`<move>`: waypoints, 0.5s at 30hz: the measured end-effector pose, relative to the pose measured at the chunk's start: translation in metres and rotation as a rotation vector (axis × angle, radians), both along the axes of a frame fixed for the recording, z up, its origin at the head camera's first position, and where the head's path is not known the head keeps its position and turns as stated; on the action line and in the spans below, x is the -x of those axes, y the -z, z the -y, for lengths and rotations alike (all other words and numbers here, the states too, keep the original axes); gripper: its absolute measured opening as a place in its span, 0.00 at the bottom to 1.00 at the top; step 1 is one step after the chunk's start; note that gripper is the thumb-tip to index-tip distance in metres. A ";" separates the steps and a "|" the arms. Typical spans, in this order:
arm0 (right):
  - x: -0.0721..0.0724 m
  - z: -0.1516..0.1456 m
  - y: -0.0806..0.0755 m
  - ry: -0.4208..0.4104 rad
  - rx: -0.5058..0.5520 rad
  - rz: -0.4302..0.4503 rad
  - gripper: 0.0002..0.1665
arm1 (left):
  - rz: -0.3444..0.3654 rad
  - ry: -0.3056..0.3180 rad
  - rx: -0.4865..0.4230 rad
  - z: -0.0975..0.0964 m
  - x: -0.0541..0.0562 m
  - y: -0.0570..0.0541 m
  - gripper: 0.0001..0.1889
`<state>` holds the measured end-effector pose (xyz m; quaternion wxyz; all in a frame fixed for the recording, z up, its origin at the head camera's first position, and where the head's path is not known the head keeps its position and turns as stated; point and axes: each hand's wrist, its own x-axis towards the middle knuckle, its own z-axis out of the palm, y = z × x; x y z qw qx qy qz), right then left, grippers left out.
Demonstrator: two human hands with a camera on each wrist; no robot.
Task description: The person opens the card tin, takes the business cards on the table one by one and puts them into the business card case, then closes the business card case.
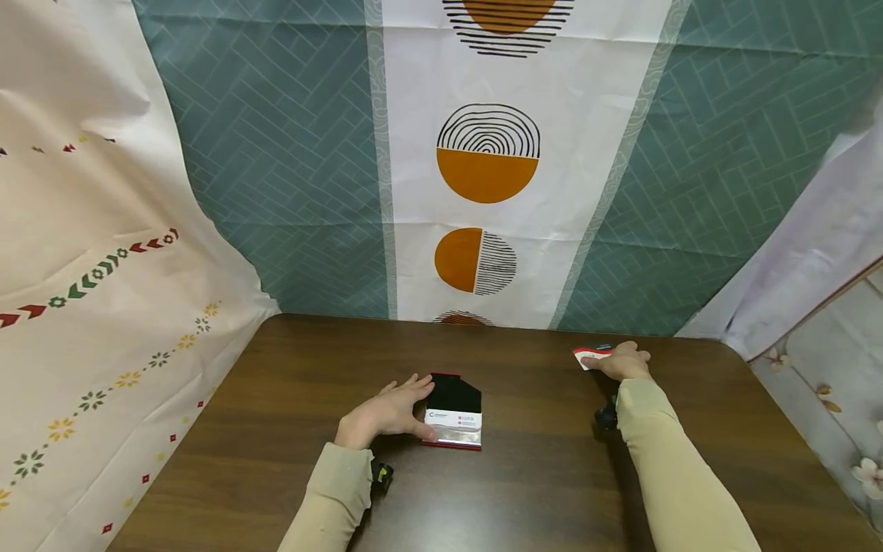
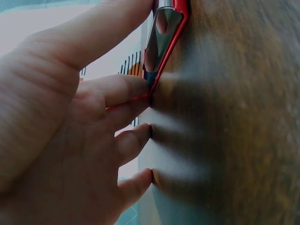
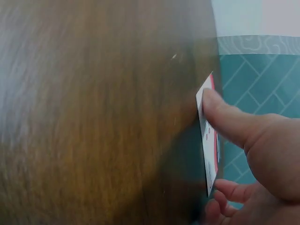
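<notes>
A flat card case (image 1: pixel 453 396) with red edges, a black inner panel and a shiny silver pocket lies opened out on the table. A white card (image 1: pixel 455 418) with small print shows across its middle. My left hand (image 1: pixel 386 414) is spread at the case's left side, thumb at the front silver part and index finger by the black panel; its other fingertips touch the tabletop. At the far right, my right hand (image 1: pixel 624 363) holds a white business card (image 3: pixel 206 136) with a red band, thumb on its face and fingers at its far end.
The dark wooden table (image 1: pixel 524 475) ends at the back against a hanging cloth (image 1: pixel 483 261) with orange half-circles. A pale patterned cloth (image 1: pixel 124 322) hangs along the left. Dark wrist cameras (image 1: pixel 607 414) sit under both cuffs.
</notes>
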<state>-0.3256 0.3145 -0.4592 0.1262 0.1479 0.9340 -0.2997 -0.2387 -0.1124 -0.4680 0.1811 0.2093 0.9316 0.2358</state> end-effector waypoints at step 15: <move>0.000 -0.001 -0.005 -0.027 0.004 0.023 0.57 | 0.010 -0.004 -0.020 0.001 -0.001 -0.003 0.50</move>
